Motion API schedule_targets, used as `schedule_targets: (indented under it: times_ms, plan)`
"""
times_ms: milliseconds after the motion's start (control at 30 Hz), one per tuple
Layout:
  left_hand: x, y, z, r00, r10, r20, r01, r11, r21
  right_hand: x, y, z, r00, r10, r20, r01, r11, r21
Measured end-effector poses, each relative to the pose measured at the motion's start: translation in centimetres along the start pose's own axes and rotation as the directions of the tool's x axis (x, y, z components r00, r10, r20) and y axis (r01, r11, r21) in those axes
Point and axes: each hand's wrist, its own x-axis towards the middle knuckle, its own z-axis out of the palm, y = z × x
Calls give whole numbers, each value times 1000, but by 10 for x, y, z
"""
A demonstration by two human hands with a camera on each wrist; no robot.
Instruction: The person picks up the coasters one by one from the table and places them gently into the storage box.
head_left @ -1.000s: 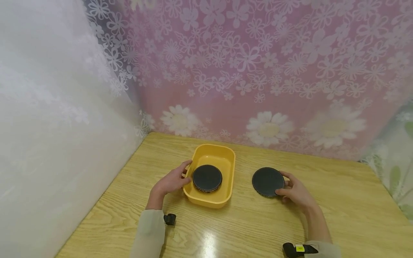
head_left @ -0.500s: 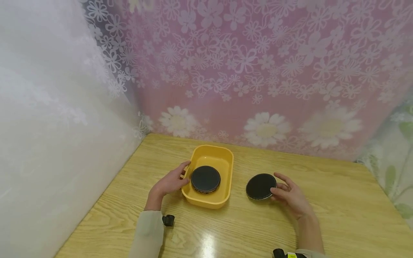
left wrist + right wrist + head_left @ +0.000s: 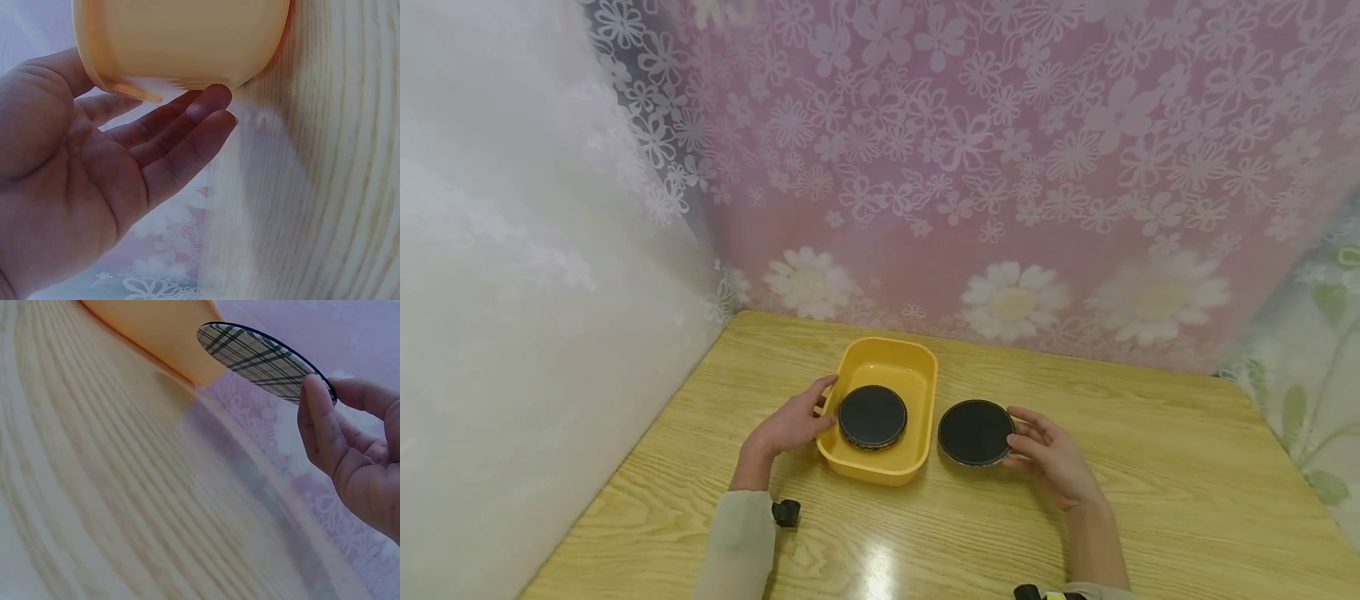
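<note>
My right hand (image 3: 1051, 458) pinches the edge of a round coaster (image 3: 976, 432) between thumb and fingers. Its black face shows in the head view, while its plaid underside (image 3: 262, 362) shows in the right wrist view. The coaster hangs above the table, just right of a yellow plastic tub (image 3: 931, 392). Inside the tub lies another black coaster (image 3: 872, 416), with layered edges below it like a stack. At the tub's left side, my left hand (image 3: 792, 427) holds the rim; its fingertips (image 3: 212, 97) touch the outer wall in the left wrist view.
Everything rests on a wood-grain table (image 3: 1150, 467). Behind it hangs a pink flowered curtain (image 3: 910, 208), and a pale curtain (image 3: 550, 292) closes off the left side. Each wrist carries a small black camera (image 3: 786, 512).
My right hand has lifted the coaster off the table and carried it left, closer to the tub. The left hand stays at the tub's rim.
</note>
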Motion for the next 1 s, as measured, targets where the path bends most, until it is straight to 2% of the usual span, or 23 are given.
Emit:
schedule_targets:
  times_ms: [133, 300, 667, 1000]
  plan:
    - [0, -1, 0, 1000, -3, 0, 3, 1000, 4, 2, -3, 7, 998, -48, 36, 46, 997, 62]
    - [1, -2, 0, 1000, 0, 0, 0, 1000, 16, 3, -9, 16, 994, -99, 39, 94, 990, 108]
    - [3, -3, -1, 1000, 13, 9, -13, 1000, 20, 2, -15, 25, 993, -108, -48, 112, 989, 93]
    - [2, -6, -5, 999, 36, 29, -36, 999, 0, 13, -13, 47, 994, -112, -15, 113, 991, 72]
